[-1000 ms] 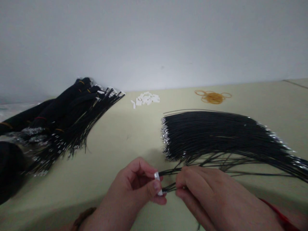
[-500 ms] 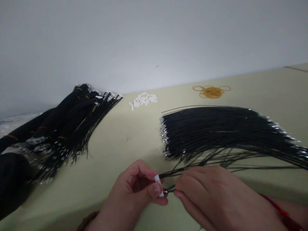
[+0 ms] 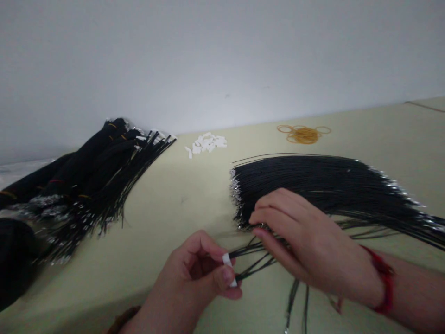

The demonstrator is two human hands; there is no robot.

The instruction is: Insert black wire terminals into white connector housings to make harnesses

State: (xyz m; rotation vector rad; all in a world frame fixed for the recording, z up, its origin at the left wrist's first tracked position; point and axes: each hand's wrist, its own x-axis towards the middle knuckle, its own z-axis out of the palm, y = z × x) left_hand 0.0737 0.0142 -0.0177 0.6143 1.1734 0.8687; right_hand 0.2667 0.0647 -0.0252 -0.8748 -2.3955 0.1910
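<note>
My left hand (image 3: 200, 273) pinches a small white plastic connector (image 3: 227, 263) between thumb and fingers. Several black wires (image 3: 252, 249) run out of its right side, at both its upper and lower end. My right hand (image 3: 302, 236) is over the near left corner of a wide pile of black wires (image 3: 306, 174) with silvery terminals at their ends. Its fingers are bent, with a narrow gap between index finger and thumb close to the terminals. Whether a fingertip touches a wire is hard to make out.
White connectors (image 3: 208, 143) lie loose at the back, with tan rubber bands (image 3: 305, 135) to their right. Banded bundles of black wires (image 3: 93, 171) fill the left side. Some wires hang down below my right wrist. A wall stands behind the table (image 3: 167, 199).
My right hand has left the wires beside the connector and moved up to the pile's near left corner. My left hand still holds the connector in nearly the same place.
</note>
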